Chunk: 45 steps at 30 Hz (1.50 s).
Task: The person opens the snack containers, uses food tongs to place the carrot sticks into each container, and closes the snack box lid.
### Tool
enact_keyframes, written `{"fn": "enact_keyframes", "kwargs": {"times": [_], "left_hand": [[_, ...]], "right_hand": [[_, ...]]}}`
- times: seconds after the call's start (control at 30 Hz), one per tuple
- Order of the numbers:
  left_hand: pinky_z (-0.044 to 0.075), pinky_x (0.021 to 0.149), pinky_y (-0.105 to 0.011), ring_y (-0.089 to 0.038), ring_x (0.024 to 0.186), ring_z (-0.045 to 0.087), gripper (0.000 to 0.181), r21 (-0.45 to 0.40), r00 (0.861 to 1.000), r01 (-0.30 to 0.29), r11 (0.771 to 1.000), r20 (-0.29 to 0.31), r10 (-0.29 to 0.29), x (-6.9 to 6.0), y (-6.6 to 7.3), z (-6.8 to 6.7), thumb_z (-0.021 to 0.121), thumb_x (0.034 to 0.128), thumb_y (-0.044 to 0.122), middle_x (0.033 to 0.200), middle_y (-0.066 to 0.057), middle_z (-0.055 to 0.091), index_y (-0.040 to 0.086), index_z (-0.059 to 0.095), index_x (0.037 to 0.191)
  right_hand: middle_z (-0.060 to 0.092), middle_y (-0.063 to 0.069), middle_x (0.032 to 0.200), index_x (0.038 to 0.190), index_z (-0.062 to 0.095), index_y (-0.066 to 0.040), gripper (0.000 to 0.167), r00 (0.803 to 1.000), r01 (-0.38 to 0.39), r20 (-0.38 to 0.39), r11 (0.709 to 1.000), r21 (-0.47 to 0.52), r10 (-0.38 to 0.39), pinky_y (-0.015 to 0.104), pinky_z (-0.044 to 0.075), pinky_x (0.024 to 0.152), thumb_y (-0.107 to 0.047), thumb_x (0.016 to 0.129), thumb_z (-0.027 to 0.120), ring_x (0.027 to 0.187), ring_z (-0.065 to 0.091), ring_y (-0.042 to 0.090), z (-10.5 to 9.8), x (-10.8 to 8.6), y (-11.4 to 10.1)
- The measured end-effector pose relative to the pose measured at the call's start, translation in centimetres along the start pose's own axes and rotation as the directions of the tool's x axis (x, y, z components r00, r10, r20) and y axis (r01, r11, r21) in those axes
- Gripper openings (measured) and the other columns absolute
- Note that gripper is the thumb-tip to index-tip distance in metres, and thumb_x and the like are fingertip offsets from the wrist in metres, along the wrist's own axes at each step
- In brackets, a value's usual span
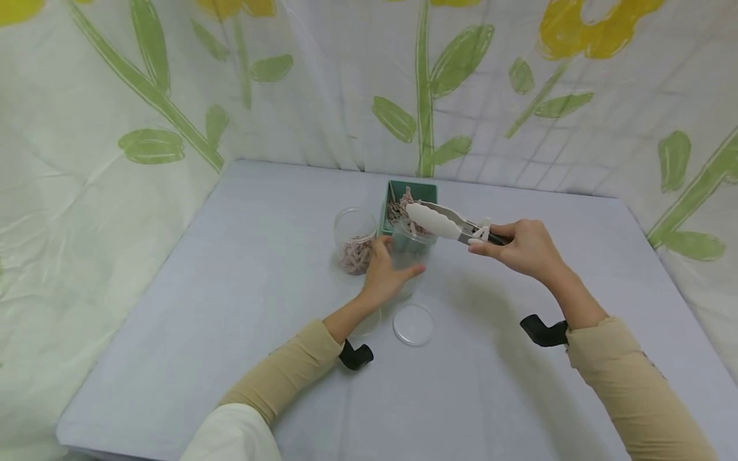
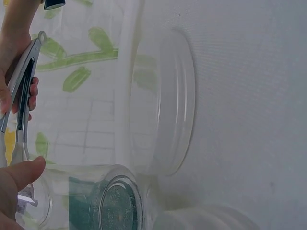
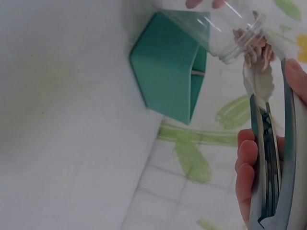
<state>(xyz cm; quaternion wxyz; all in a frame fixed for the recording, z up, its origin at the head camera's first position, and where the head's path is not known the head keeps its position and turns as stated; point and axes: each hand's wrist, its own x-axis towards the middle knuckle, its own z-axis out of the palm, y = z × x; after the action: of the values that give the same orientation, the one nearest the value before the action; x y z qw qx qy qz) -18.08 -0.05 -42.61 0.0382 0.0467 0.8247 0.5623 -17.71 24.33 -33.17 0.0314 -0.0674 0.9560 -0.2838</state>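
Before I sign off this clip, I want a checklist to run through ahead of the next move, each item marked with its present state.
1. Left hand holds the clear jar: ok, thumb and fingers are on its side.
2. Right hand has the tongs: ok, gripped by the handles.
3. Strands at the tongs' tips, by the jar's mouth: ok.
4. Clear jar filled: not ok, its lower part looks empty, unlike the other jar.
5. Clear jar's base flat on the table: cannot tell.
6. Lid off and aside: ok, it lies on the table.
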Motion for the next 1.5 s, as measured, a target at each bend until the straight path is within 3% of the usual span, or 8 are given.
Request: {"fn": "enact_keyframes", "kwargs": {"times": [0.27, 0.43, 0.73, 0.87, 1.03, 1.2, 1.33, 1.5], "left_hand": [[0.036, 0.105, -0.046, -0.036, 0.129, 0.042, 0.082, 0.015, 1.0, 0.013, 1.0, -0.009, -0.013, -0.1, 0.0, -0.2, 0.08, 0.0818, 0.026, 0.137, -0.024, 0.04, 0.0, 0.027, 0.139], [0.037, 0.105, -0.047, -0.037, 0.129, 0.042, 0.082, 0.007, 1.0, 0.011, 1.0, -0.002, -0.011, 0.0, 0.0, -0.1, 0.08, 0.0821, 0.026, 0.137, -0.025, 0.041, 0.0, 0.027, 0.139], [0.037, 0.105, -0.046, -0.036, 0.128, 0.043, 0.082, 0.018, 1.0, 0.014, 1.0, 0.009, -0.014, 0.1, 0.1, 0.0, 0.08, 0.0812, 0.025, 0.138, -0.023, 0.042, 0.0, 0.028, 0.139], [0.037, 0.105, -0.047, -0.037, 0.128, 0.044, 0.082, 0.036, 1.0, -0.021, 0.999, 0.023, 0.02, 0.0, 0.1, 0.0, 0.08, 0.0809, 0.024, 0.138, -0.024, 0.042, -0.002, 0.029, 0.139], [0.036, 0.105, -0.048, -0.038, 0.127, 0.043, 0.082, 0.069, 0.995, -0.09, 0.994, 0.04, 0.087, -0.3, 0.1, -0.1, 0.081, 0.0802, 0.019, 0.137, -0.025, 0.042, -0.005, 0.028, 0.137], [0.038, 0.104, -0.048, -0.038, 0.127, 0.044, 0.083, 0.089, 0.991, -0.118, 0.989, 0.074, 0.112, -0.4, 0.1, -0.4, 0.082, 0.0799, 0.021, 0.136, -0.026, 0.042, -0.004, 0.027, 0.138], [0.038, 0.103, -0.048, -0.038, 0.127, 0.043, 0.082, 0.073, 0.991, -0.106, 0.992, 0.095, 0.099, -0.4, 0.0, -0.6, 0.081, 0.0811, 0.02, 0.136, -0.026, 0.041, -0.003, 0.026, 0.138], [0.036, 0.105, -0.048, -0.038, 0.128, 0.042, 0.081, 0.043, 0.991, -0.082, 0.996, 0.108, 0.077, -0.5, 0.0, -0.9, 0.081, 0.0811, 0.019, 0.137, -0.026, 0.039, -0.003, 0.026, 0.137]], "right_hand": [[0.07, 0.024, 0.095, 0.122, 0.062, 0.008, 0.062, 0.997, 0.046, -0.067, 0.997, 0.061, -0.042, 0.027, 0.04, 0.05, -0.035, 0.082, 0.079, 0.058, 0.051, 0.016, 1.4, -0.2, 0.0], [0.071, 0.024, 0.094, 0.12, 0.063, 0.009, 0.059, 0.996, 0.055, -0.072, 0.997, 0.05, -0.051, 0.027, 0.04, 0.05, -0.033, 0.081, 0.079, 0.059, 0.05, 0.015, 1.5, -0.5, 0.5], [0.069, 0.025, 0.101, 0.125, 0.059, 0.009, 0.065, 1.0, 0.003, 0.014, 1.0, 0.019, -0.004, 0.027, 0.041, 0.053, -0.038, 0.083, 0.077, 0.067, 0.051, 0.018, -0.2, -1.0, 1.7], [0.067, 0.027, 0.106, 0.126, 0.059, 0.007, 0.067, 0.998, 0.007, 0.064, 1.0, -0.019, -0.006, 0.028, 0.04, 0.054, -0.04, 0.083, 0.076, 0.066, 0.05, 0.019, -1.1, -0.9, 2.0], [0.072, 0.018, 0.085, 0.123, 0.062, 0.007, 0.064, 0.99, 0.087, 0.117, 0.993, -0.076, -0.078, 0.028, 0.036, 0.052, -0.038, 0.081, 0.079, 0.058, 0.045, 0.016, -2.4, -0.5, 2.2], [0.061, 0.001, 0.062, 0.122, 0.063, 0.006, 0.066, 0.975, 0.145, 0.193, 0.977, -0.159, -0.113, 0.027, 0.031, 0.049, -0.041, 0.079, 0.08, 0.052, 0.037, 0.013, -4.0, 0.2, 1.7], [0.065, -0.001, 0.067, 0.119, 0.066, 0.004, 0.063, 0.96, 0.205, 0.234, 0.955, -0.213, -0.153, 0.027, 0.032, 0.049, -0.042, 0.078, 0.08, 0.052, 0.039, 0.013, -4.9, 0.9, 0.5], [0.061, -0.006, 0.064, 0.113, 0.072, -0.002, 0.056, 0.948, 0.274, 0.248, 0.906, -0.323, -0.198, 0.029, 0.032, 0.052, -0.042, 0.076, 0.081, 0.054, 0.041, 0.014, -5.5, 1.4, -1.1]]}}
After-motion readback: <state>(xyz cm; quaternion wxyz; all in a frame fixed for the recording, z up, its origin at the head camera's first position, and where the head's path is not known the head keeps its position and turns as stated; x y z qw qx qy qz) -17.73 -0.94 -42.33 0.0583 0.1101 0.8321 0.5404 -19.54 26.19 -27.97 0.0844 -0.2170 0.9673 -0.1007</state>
